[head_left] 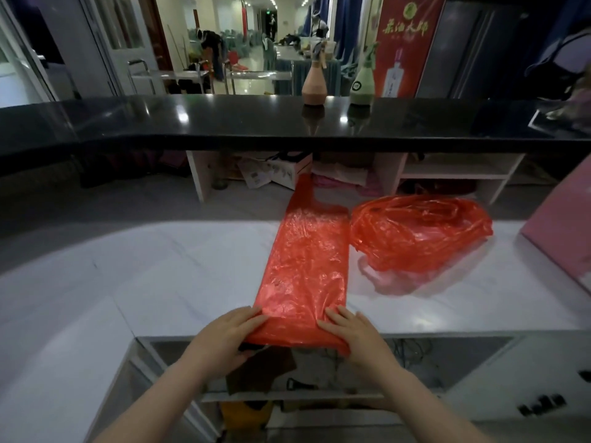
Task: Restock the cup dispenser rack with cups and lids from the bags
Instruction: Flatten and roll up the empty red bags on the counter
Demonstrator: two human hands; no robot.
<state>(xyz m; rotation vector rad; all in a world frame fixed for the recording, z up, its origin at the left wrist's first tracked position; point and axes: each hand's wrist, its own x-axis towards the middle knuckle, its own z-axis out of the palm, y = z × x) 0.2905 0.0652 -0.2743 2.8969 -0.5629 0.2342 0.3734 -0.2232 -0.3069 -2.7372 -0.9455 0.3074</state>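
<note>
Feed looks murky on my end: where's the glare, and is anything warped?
Head view: ceiling-light glare spots dot the black counter; wide-angle bends its edge; the background hall is soft; the flat red bag under the left hand and right hand is evenly lit.

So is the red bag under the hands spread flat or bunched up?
Spread flat: the red bag lies smoothed lengthwise on the white counter, both hands holding its near edge.

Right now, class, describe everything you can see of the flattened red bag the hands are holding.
The flattened red bag is thin, crinkled, translucent plastic, lying lengthwise on the white counter, handles pointing away. Its near end overhangs the counter edge, where the left hand and right hand grip its corners. A crumpled red bag lies beside it.
</note>
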